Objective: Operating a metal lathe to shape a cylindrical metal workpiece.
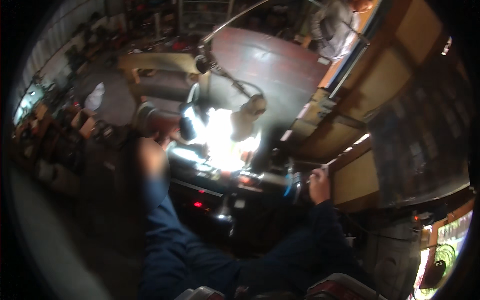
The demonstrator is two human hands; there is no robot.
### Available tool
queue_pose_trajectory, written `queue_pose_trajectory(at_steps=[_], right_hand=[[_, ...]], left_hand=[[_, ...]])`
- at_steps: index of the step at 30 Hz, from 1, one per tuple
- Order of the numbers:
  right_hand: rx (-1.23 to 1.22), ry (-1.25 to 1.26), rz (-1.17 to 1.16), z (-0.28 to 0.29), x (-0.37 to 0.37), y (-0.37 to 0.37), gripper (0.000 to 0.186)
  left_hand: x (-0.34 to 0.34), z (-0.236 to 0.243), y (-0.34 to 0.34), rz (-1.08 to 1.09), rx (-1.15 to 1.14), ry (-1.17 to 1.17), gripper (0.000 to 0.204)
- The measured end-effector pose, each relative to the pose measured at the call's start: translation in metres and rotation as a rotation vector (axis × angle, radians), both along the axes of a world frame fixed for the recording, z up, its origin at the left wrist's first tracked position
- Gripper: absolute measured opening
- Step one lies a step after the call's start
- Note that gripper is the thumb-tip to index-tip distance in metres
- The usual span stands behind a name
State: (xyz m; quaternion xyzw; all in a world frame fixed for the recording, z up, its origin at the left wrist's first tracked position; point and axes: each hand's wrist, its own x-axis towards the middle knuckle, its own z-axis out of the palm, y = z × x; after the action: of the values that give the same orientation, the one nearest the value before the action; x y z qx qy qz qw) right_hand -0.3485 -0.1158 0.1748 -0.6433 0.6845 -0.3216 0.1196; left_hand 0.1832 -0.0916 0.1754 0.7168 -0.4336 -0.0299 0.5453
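Observation:
A dark bench machine point(215, 187) with red lights stands in front of me, its working area washed out by glare from a lamp point(248, 120) on a jointed arm. My right hand point(320, 186) is at the machine's right end, beside a shiny metal part and a blue piece point(289, 185). Its fingers look curled, but what they close on cannot be made out. Motion smears my left hand point(152, 159), which is by the machine's left end, near a reddish-brown rounded housing point(165, 124). Whether it touches or holds anything is not visible.
Behind the machine stretches a reddish-grey sheet or tabletop point(270, 60), with a wooden frame point(160, 62) left of it. Another person point(335, 30) stands at the far right. Wooden panels point(407, 55) line the right. Boxes and clutter point(82, 122) fill the left; a fan point(435, 272) is lower right.

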Motion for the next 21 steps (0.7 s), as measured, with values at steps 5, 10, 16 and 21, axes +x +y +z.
queue_pose_trajectory(at_steps=[5, 10, 16, 21], right_hand=[[-0.216, -0.473, 0.019, 0.009, 0.015, 0.048, 0.057], [-0.289, -0.138, 0.025, -0.083, 0.002, 0.078, 0.056], [-0.321, -0.057, -0.083, -0.089, 0.007, 0.067, 0.055], [-0.393, -0.001, -0.062, -0.052, 0.016, 0.062, 0.051]], left_hand=[[-0.042, -0.003, 0.043, 0.448, -0.276, -0.365, 0.032], [-0.159, -0.049, 0.127, 0.09, -0.227, -0.181, 0.014], [-0.221, -0.082, 0.126, -0.311, 0.797, -0.059, 0.076], [-0.211, -0.066, 0.096, -0.599, 1.257, 0.041, 0.095]])
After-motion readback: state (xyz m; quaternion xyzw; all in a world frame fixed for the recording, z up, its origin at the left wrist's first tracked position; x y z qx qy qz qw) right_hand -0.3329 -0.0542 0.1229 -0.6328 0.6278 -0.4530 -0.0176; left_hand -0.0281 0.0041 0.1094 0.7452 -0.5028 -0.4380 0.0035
